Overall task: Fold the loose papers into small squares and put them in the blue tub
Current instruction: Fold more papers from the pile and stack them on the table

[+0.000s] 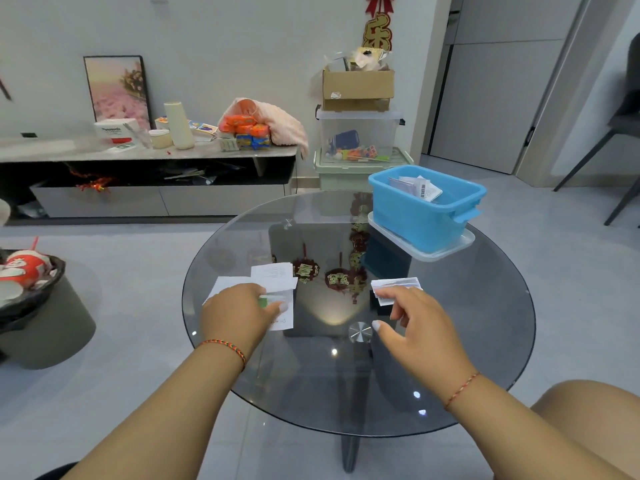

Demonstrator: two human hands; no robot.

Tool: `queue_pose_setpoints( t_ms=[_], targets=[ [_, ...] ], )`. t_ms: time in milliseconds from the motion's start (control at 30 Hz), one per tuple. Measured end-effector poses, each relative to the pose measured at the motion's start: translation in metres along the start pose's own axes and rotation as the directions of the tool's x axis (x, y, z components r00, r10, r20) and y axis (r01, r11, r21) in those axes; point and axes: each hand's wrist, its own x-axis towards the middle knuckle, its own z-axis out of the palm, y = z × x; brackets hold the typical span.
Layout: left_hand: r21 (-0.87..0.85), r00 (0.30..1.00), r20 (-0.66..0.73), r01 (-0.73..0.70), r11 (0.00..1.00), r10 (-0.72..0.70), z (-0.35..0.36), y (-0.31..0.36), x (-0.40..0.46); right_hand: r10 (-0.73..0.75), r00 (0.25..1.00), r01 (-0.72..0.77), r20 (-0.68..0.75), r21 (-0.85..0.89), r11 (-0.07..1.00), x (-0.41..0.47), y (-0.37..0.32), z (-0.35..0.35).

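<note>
Pinching a small folded paper (396, 289) between curled fingertips, my right hand (414, 327) hovers over the near right part of the round glass table (485, 341), thumb stretched out to the left. That paper is a creased white rectangle with faint printing, and I cannot tell whether it touches the glass. My left hand (239, 315) rests on the loose papers (273, 277) at the near left of the tabletop, fingers curled over their edge and thumb pressing down on a slip with a green patch. Those sheets are thin, flat and white, overlapping in an untidy fan.

At the far right of the table stands the blue tub (427, 216), a rectangular plastic box with rounded corners and a lipped rim, sitting on a clear plastic lid (460, 245). Several folded white slips (415, 188) lie inside it, one showing a barcode. Smoky and glossy, the tabletop mirrors red ornaments, and a brushed metal disc (360, 332) sits between my hands. A thin woven cord circles each wrist.
</note>
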Motion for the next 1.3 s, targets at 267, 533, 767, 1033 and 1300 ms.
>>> queue_pose_setpoints(
  t_ms=[267,533,767,1033,1300],
  targets=[
    [-0.054,0.996,0.052,0.074,0.996,-0.071,-0.001,0.004,0.002,0.014,1.0,-0.014,0.016,-0.015,1.0,-0.002,0.004,-0.005],
    [-0.004,0.971,0.063,0.233,0.972,-0.232,-0.001,0.03,0.008,0.004,0.999,-0.004,0.034,-0.008,1.0,-0.006,0.003,-0.008],
    [0.017,0.971,0.051,0.235,0.972,-0.235,0.003,0.03,0.008,0.019,0.998,-0.019,0.058,-0.014,1.0,-0.008,0.006,-0.011],
    [-0.164,0.982,-0.103,0.142,0.976,-0.16,0.003,0.022,0.004,0.019,0.998,-0.018,0.066,-0.017,1.0,-0.008,0.007,-0.013],
    [-0.634,0.968,-0.18,-0.251,0.731,0.176,-0.014,0.032,-0.065,0.002,0.999,-0.008,0.051,0.118,0.993,-0.011,0.003,-0.021]
  ],
)
